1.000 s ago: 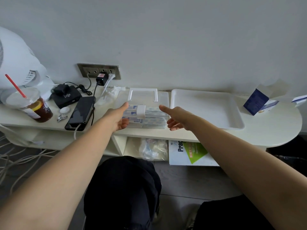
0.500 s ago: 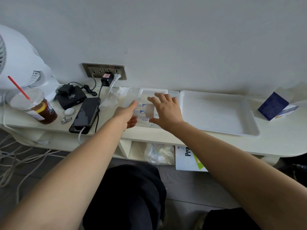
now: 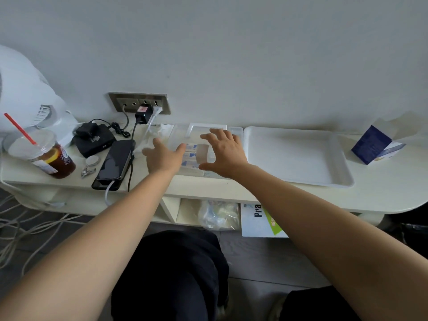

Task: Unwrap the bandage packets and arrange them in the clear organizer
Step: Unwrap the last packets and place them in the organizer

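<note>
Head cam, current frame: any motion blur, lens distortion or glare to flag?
Head view: left hand smeared by motion blur, right hand sharper; wide-angle lens tilts the socket plate and bows the table edge; light soft, no hard glare; clear organizer barely stands out against the pale table.

You have open room to the right of the clear organizer (image 3: 236,132), over the low white tray (image 3: 298,156), as far as the blue box (image 3: 370,144). On the left the phone (image 3: 115,161), black box (image 3: 95,141), plugs (image 3: 142,113) and cables (image 3: 119,131) crowd the shelf (image 3: 382,188), and the tall drink (image 3: 44,156) stands by the edge.
</note>
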